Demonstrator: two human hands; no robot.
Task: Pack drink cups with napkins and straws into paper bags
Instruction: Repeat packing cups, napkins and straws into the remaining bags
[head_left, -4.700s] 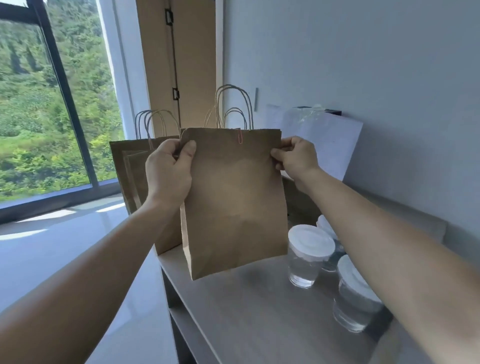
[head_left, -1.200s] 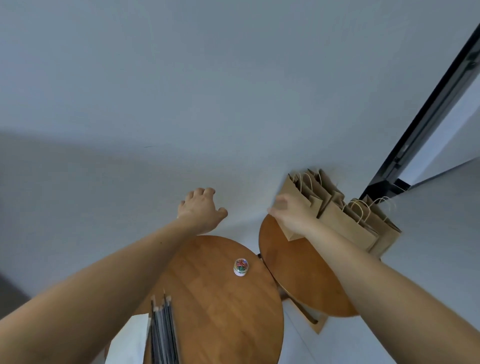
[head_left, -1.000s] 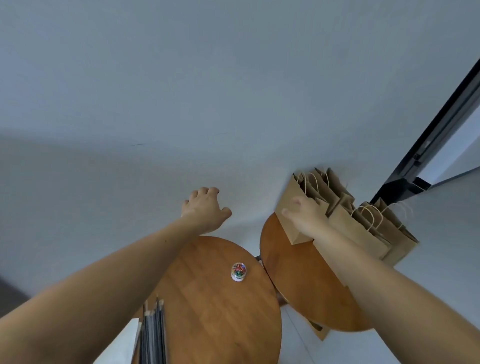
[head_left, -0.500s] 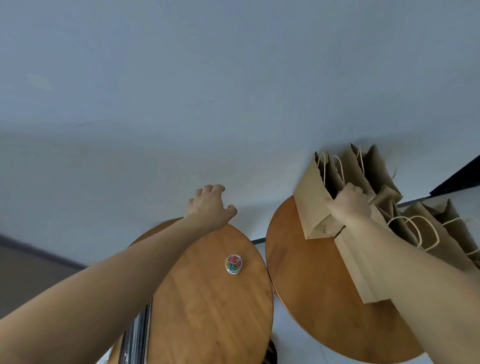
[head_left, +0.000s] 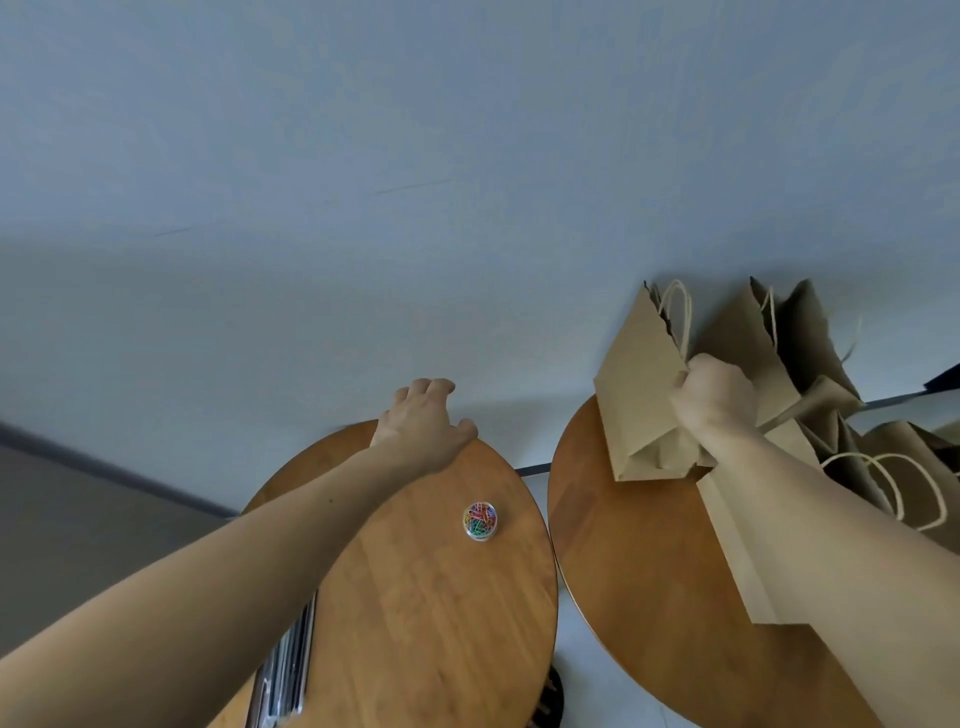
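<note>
- A brown paper bag (head_left: 636, 395) is gripped near its top by the right hand (head_left: 714, 400), fingers (head_left: 696, 371) curled round it, at the right table's (head_left: 639, 597) far side.
- More bags (head_left: 800, 332) are leaned against the wall.
- The left hand (head_left: 423, 421) is held relaxed and empty over the left table (head_left: 441, 623).
- No cups, napkins or straws are seen; packing is judged barely begun.

Soft, diffuse daylight across your view, moderately bright. The wall (head_left: 467, 130) reads flat blue-grey up top and dims in a broad band lower down. There's a faint shadow on it just past your left hand (head_left: 423, 426), another hugging the bags (head_left: 779, 353). A mild sheen sits on the tables (head_left: 441, 597). The wide lens stretches your forearms towards the bottom corners. Everything's slightly soft, and the lower-left edge is smeared.
</note>
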